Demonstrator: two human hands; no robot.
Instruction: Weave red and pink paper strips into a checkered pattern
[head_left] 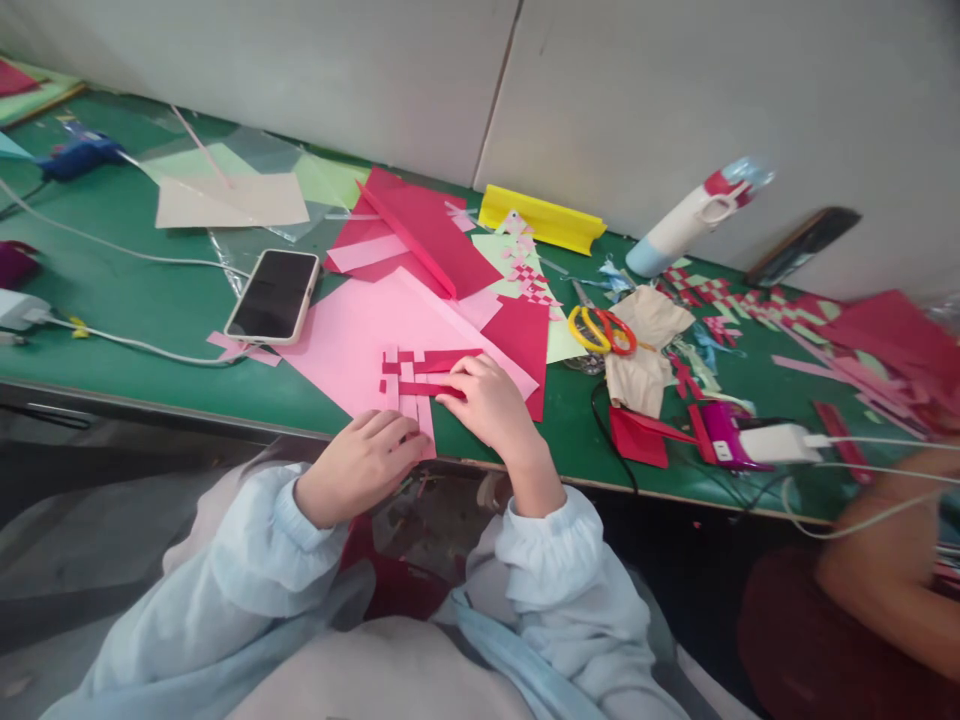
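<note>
A small weave of red paper strips [457,357] crossed with pink paper strips [409,405] lies on a pink paper sheet [330,335]. My left hand [364,462] is at the table edge, fingers curled over the lower ends of the pink strips; its thumb is hidden. My right hand [491,405] comes from the right, its thumb and fingers closed on the right end of the lower red strip. The left ends of the red strips poke out past the pink ones. Red sheets [420,230] lie behind the pink sheet.
A phone [274,298] and white cable lie to the left, a blue glue gun [81,152] farther back. Scissors [600,330], a yellow folded piece [540,218] and a bottle [697,215] stand or lie rightward. Another person's arm [885,540] is at far right.
</note>
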